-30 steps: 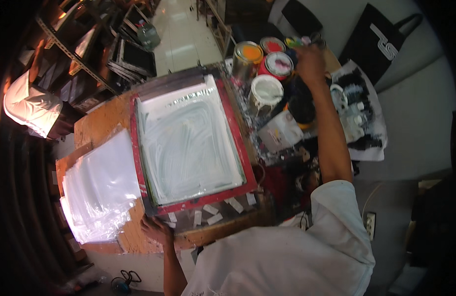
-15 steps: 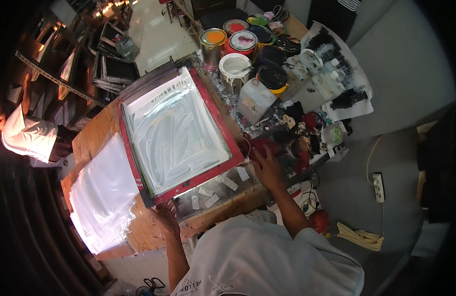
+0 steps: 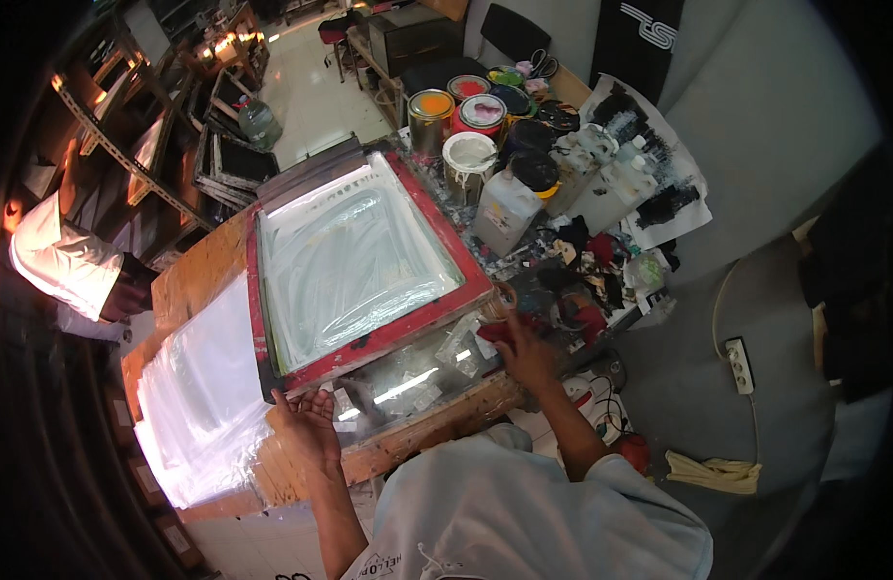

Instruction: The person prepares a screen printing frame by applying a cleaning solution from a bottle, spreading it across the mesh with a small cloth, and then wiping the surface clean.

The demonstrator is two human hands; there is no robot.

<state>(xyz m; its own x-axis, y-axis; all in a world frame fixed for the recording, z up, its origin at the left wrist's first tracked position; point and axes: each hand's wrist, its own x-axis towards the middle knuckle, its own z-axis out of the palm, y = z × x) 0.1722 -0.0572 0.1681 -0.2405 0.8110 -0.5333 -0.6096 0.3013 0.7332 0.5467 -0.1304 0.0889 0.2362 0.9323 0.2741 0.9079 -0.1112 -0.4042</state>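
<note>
A red-edged screen-printing frame point(image 3: 369, 350) fills the middle of the bench, its pale mesh smeared with white ink point(image 3: 354, 261). Its near edge stands raised above a glossy glass-like surface point(image 3: 379, 382). My left hand point(image 3: 306, 425) is palm up at the frame's near left corner, thumb touching the corner and fingers loosely spread below the edge. Off the near right corner, my right hand point(image 3: 531, 356) has its fingers closed on a dark red cloth point(image 3: 495, 332). A brown tape roll point(image 3: 505, 295) lies just beyond that hand.
Stacked clear plastic sheets point(image 3: 195, 387) cover the bench's left. Ink cans point(image 3: 432, 130), a white bucket point(image 3: 468, 172), plastic jugs point(image 3: 507, 213) and stained rags point(image 3: 572, 280) crowd the right. A person in a white shirt point(image 3: 64, 256) stands at the racks on the left.
The frame's near edge has risen, showing more of the glossy surface beneath. My left hand has turned palm up. My right hand has come nearer to me with the red cloth.
</note>
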